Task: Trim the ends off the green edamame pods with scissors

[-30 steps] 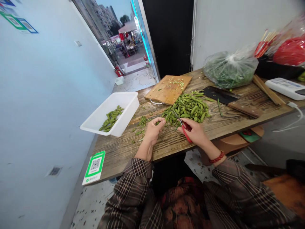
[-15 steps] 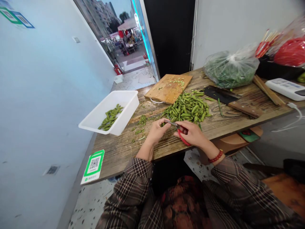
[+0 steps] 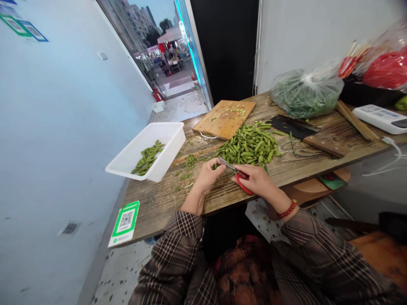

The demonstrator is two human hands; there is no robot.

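Note:
My left hand (image 3: pixel 207 175) has its fingers pinched on a green soybean pod (image 3: pixel 216 166), mostly hidden by the fingertips. In my right hand (image 3: pixel 257 178) are scissors (image 3: pixel 243 185) with red handles, their metal blades reaching to the left fingertips. Just beyond both hands lies a heap of green soybean pods (image 3: pixel 251 146) on the wooden table (image 3: pixel 152 207). Some more pods (image 3: pixel 146 157) rest inside a white plastic tub (image 3: pixel 170 159) to the left. Small trimmings (image 3: pixel 186 176) are scattered between the tub and my left hand.
Behind the heap sits a wooden cutting board (image 3: pixel 219 116) with chopped bits on it. To the right are a cleaver (image 3: pixel 318 142), a bag of greens (image 3: pixel 307 95) and a white power strip (image 3: pixel 380 118). A QR-code card (image 3: pixel 126 222) is at the table's left corner.
The scissor blades have shifted in angle and show more clearly against the left fingertips. Both hands stay in nearly the same place. The view has moved very slightly.

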